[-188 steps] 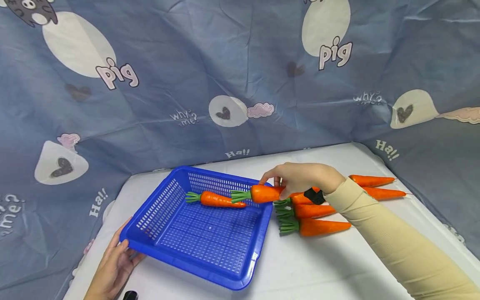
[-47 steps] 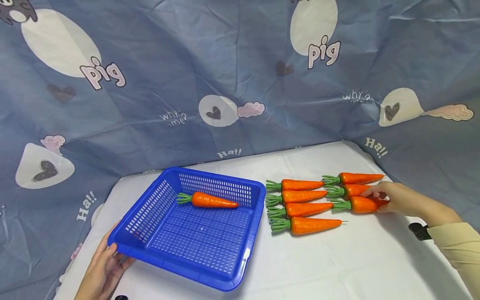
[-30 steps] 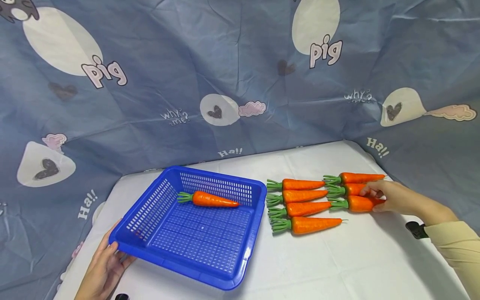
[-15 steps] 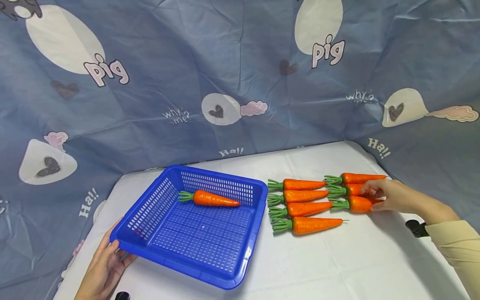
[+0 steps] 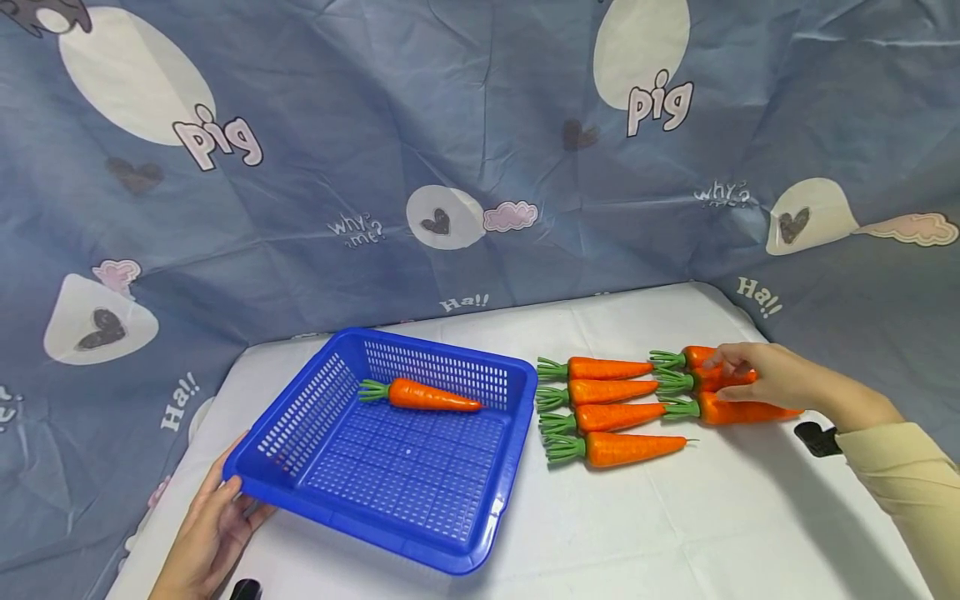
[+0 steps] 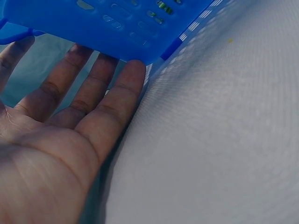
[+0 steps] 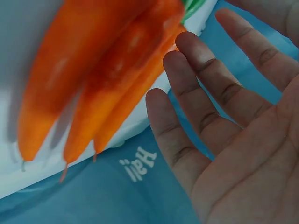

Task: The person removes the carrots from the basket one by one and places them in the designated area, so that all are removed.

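Note:
My left hand [image 5: 213,529] grips the near left corner of a blue plastic basket [image 5: 375,533], thumb on the rim and fingers underneath. In the left wrist view, the fingertips press against the basket wall [image 6: 93,23]. One orange carrot [image 5: 427,395] with green stem stubs lies inside by the far wall. My right hand [image 5: 783,375] hovers over a group of three carrots at the right, fingers relaxed and slightly spread. The nearest of them [image 5: 750,412] lies flat with its tip to the right. In the right wrist view, the fingers stand beside these carrots [image 7: 79,65], holding none.
Between basket and right group, several carrots [image 5: 611,392] lie in a stacked column, stems toward the basket. White cloth [image 5: 600,533] covers the table. A blue printed curtain [image 5: 465,108] hangs behind. A black strap piece [image 5: 817,439] shows at my right wrist.
My right hand has carried a carrot from over the basket to the right group, let it go, and moved slightly back and up from it. My left hand stays on the basket.

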The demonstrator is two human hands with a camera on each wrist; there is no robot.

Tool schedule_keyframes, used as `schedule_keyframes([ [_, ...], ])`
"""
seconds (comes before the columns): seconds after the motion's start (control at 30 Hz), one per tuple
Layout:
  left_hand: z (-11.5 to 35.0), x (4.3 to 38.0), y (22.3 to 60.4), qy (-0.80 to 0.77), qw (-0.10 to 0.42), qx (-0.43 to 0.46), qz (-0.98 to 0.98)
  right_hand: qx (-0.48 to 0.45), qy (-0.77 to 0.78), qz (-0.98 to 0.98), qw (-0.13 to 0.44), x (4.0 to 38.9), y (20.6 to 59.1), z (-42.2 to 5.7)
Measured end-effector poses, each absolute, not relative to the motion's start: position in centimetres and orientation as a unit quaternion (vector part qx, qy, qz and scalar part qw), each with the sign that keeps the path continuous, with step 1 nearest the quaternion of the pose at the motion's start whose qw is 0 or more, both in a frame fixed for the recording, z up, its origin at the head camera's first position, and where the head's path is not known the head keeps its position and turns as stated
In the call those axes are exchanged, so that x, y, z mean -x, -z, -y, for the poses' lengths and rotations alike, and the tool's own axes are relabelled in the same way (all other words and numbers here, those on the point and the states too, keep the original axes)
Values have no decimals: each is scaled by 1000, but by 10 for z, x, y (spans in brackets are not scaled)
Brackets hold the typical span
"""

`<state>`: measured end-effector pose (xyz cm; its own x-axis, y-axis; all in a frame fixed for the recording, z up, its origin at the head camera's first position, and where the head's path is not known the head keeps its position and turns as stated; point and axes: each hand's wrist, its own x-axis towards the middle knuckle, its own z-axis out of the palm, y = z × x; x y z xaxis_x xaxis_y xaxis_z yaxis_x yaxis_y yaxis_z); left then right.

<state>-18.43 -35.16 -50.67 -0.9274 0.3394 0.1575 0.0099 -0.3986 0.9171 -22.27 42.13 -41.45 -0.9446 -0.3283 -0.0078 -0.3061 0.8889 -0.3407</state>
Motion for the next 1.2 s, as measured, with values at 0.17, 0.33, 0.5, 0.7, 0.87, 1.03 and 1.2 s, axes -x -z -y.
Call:
schedule_keyframes([
  [0.17,352,185,507,-817,97,-163,-544,167,179,-969,43,231,405,-409],
  [0.33,352,185,508,-821,99,-162,-539,173,199,-963,48,239,394,-394],
  [0.5,352,185,507,-820,88,-149,-546,173,220,-958,63,246,384,-376],
  [0.7,351,184,506,-820,84,-136,-549,192,243,-948,71,257,372,-350],
  [0.87,352,185,506,-822,84,-140,-546,215,275,-934,81,271,357,-319],
  [1.03,354,185,505,-816,84,-138,-555,227,271,-930,99,285,343,-281],
  [1.2,352,186,506,-818,90,-136,-552,240,262,-928,113,293,337,-252],
])
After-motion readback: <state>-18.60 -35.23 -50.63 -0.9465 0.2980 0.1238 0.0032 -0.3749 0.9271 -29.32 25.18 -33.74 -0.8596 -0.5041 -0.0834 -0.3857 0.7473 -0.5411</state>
